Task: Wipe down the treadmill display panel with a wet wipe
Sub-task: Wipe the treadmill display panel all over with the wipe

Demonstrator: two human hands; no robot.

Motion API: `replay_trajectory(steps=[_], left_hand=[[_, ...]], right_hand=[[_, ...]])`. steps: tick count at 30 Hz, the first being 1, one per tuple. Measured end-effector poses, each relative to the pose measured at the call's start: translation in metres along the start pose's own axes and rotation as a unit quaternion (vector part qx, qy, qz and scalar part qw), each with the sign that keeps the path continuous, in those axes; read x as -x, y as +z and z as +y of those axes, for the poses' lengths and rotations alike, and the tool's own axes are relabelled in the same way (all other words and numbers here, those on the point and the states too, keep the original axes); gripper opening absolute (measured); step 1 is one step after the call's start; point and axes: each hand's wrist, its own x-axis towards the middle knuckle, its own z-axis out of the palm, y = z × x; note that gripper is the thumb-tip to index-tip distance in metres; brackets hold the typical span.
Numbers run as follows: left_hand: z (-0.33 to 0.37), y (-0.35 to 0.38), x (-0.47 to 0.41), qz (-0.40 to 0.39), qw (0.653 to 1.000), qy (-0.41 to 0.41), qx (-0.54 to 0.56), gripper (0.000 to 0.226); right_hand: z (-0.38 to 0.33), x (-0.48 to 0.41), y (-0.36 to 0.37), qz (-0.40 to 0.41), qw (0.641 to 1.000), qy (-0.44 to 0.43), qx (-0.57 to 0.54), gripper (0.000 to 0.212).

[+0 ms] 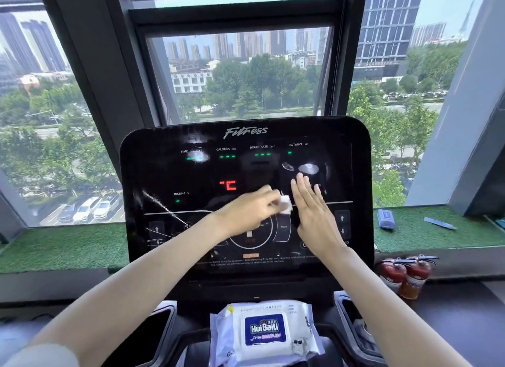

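At the centre of the frame, the black treadmill display panel stands tilted toward you, with the word Fitness along its top edge and the labels TIME, CALORIES, HEART RATE and DISTANCE in a row beneath it, over small green marks. Red characters glow near the middle, and a pale streak runs slantwise across the panel's left part. Your left hand reaches in from the lower left, its fingers curled and pinching a small folded wet wipe in front of the middle of the panel, just right of the red characters. Your right hand comes up from the lower right just beside the wipe, fingers straight and held together, pointing upward and grasping nothing; you cannot tell from this view whether it touches the glass. At the bottom centre, a white pack of wipes with a blue label lies on the treadmill below the panel. At the right of the frame, two red fire extinguishers stand below a green turf ledge, and a blue packet lies on that ledge. Behind the panel, a window looks out on trees and tall buildings.
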Motion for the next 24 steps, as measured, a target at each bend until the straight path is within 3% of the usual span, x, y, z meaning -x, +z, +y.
replay_trajectory(steps=[3,4,8,9,12,13,16,17,19,22,24], left_hand=[[-0.008,-0.003,-0.004,0.132,0.982,-0.128,0.046,0.052],[-0.006,0.001,-0.002,0.136,0.983,-0.121,0.035,0.055],[0.008,-0.007,0.006,-0.011,0.996,0.057,-0.062,0.069],[0.0,-0.01,0.005,0.007,0.996,0.045,-0.076,0.067],[-0.004,-0.013,0.0,0.101,0.988,-0.115,-0.018,0.054],[0.003,-0.01,0.0,0.103,0.989,-0.108,-0.021,0.052],[0.017,-0.001,0.006,0.027,0.989,0.07,-0.128,0.047],[0.011,-0.004,0.007,0.019,0.985,0.093,-0.143,0.049],[-0.008,-0.013,-0.003,0.066,0.99,0.029,-0.122,0.052],[-0.016,-0.021,-0.019,0.204,0.956,-0.209,-0.001,0.056],[-0.003,-0.014,-0.024,0.174,0.965,-0.194,0.001,0.058]], right_hand=[[0.0,0.0,-0.001,0.002,1.0,-0.002,0.005,0.086],[0.0,0.001,-0.001,0.0,1.0,-0.002,0.007,0.087],[0.0,0.001,-0.002,0.0,1.0,-0.003,0.012,0.085],[0.0,0.001,-0.002,0.0,1.0,-0.003,0.013,0.086],[-0.002,0.001,-0.001,0.002,1.0,0.0,0.015,0.087],[-0.002,0.001,0.0,0.003,1.0,0.0,0.016,0.086],[-0.001,0.001,-0.002,0.006,1.0,-0.003,0.013,0.082],[-0.001,0.001,-0.003,0.003,1.0,-0.005,0.016,0.082],[-0.001,0.001,-0.004,-0.002,1.0,-0.003,0.02,0.085],[-0.001,0.0,-0.003,-0.007,1.0,-0.001,0.018,0.087],[-0.001,0.0,-0.002,-0.006,1.0,0.0,0.019,0.087]])
